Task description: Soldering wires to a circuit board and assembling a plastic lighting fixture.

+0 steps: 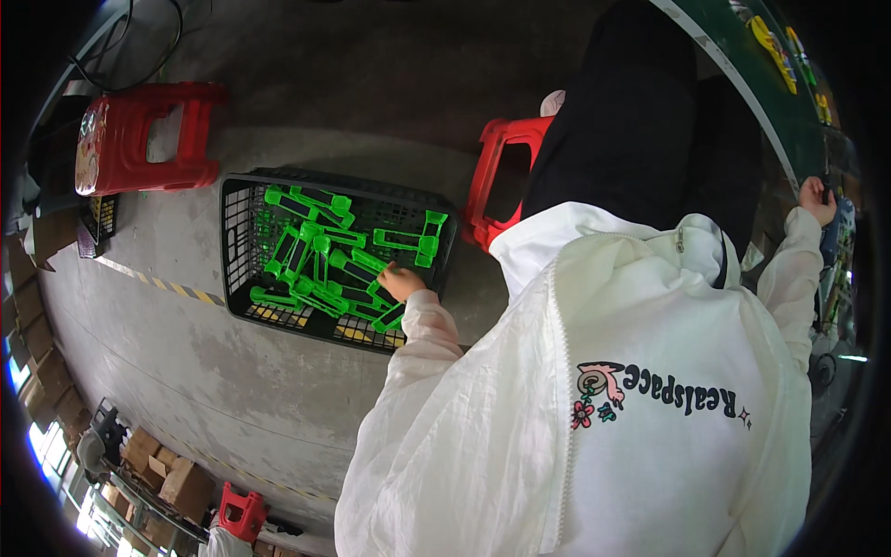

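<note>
The left hand's grip is down at the right side of the crate, its fingers curled over the green parts; whether it is clamped on one of them I cannot tell. This left hand (401, 281) reaches from a white sleeve (429, 325). The bright green slotted plastic parts (322, 244) lie in a loose heap just left of it, overlapping at various angles, with one part (430, 249) lying apart at the far right of the heap. All sit inside a black mesh plastic crate (371, 188) on the grey concrete floor (251, 381). Well off to the right, the right hand (815, 200) is by the edge of a dark green counter (789, 111), fingers bent; its grip is too small to judge, so I cannot tell whether it holds anything. Yellow elongated items (772, 54) lie farther along that counter. Between the crate and the person's black trousers (613, 121) shows a red plastic stool (478, 190). A second red stool (130, 139) is at far left, and yellow-black striped tape (181, 291) runs up to the crate's left side. Cardboard boxes (186, 487) are stacked at near left.
</note>
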Demonstrator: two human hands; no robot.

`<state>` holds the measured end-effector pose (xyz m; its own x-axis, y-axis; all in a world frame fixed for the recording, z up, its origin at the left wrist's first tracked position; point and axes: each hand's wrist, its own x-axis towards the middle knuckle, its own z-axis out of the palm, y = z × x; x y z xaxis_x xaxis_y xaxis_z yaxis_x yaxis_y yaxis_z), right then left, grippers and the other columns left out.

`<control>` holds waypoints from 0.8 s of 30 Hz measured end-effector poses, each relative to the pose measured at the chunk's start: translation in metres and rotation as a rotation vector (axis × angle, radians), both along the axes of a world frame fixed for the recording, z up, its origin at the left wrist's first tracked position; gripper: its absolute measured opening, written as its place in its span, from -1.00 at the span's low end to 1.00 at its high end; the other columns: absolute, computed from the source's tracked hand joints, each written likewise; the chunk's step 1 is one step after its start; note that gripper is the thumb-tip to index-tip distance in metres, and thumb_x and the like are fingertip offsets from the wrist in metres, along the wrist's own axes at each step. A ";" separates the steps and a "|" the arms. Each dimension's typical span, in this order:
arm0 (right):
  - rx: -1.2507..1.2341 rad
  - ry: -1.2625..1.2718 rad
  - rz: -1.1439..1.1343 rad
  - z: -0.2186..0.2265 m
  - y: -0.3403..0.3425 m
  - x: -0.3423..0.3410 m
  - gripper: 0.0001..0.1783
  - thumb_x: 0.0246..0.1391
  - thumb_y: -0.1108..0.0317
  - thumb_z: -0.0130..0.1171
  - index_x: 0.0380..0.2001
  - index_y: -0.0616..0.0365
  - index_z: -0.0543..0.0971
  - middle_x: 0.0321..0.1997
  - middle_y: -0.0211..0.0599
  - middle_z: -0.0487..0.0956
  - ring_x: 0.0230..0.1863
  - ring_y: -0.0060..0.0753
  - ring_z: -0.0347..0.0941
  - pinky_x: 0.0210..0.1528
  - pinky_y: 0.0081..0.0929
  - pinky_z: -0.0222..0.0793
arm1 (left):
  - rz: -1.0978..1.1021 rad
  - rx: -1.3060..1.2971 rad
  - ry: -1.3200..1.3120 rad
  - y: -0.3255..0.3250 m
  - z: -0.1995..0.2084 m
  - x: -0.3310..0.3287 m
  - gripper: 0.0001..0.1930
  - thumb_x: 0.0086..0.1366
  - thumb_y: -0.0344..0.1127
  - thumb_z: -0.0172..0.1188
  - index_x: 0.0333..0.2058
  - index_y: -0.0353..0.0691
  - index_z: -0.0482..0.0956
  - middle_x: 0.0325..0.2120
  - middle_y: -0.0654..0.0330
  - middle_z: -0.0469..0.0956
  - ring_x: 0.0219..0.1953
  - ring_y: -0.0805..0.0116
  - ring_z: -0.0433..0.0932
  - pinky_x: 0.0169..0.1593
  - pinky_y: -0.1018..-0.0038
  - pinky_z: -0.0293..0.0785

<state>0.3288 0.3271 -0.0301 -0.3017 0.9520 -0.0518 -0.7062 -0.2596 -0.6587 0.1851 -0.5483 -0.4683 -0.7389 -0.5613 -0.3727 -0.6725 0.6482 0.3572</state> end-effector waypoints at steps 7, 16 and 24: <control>0.035 0.048 0.086 -0.002 -0.030 -0.026 -0.75 -0.03 0.45 0.06 -0.36 0.26 0.21 -0.48 -0.22 0.19 -0.43 -0.28 0.23 -0.42 -0.36 0.11 | -0.749 -0.077 0.703 0.041 0.202 -0.067 -0.71 0.16 -0.58 0.14 -0.16 -0.16 0.64 -0.09 0.21 0.60 -0.13 0.11 0.49 -0.05 0.26 0.42; 0.305 0.001 0.070 0.021 -0.112 -0.097 -0.82 0.15 0.51 0.12 -0.38 0.37 0.34 -0.40 -0.20 0.32 -0.34 -0.39 0.26 -0.32 -0.50 0.21 | -1.195 0.341 1.172 0.205 0.407 -0.118 -0.74 -0.15 -0.51 0.35 -0.37 -0.23 0.70 -0.22 0.27 0.70 -0.28 0.31 0.47 -0.18 0.46 0.42; 0.481 -0.328 -0.256 0.026 -0.151 -0.119 -0.82 0.20 0.42 0.19 -0.34 0.39 0.56 -0.32 -0.20 0.57 -0.31 -0.40 0.45 -0.19 -0.51 0.40 | -1.520 0.614 1.163 0.368 0.454 -0.153 -0.70 -0.22 -0.44 0.32 -0.38 -0.24 0.72 -0.22 0.32 0.69 -0.28 0.31 0.47 -0.26 0.53 0.40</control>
<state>0.2102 0.1761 -0.0042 -0.1024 0.9316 0.3487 -0.4486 0.2696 -0.8521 0.0323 -0.1807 -0.0138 -0.3823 0.6255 0.6801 0.8729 0.0030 0.4878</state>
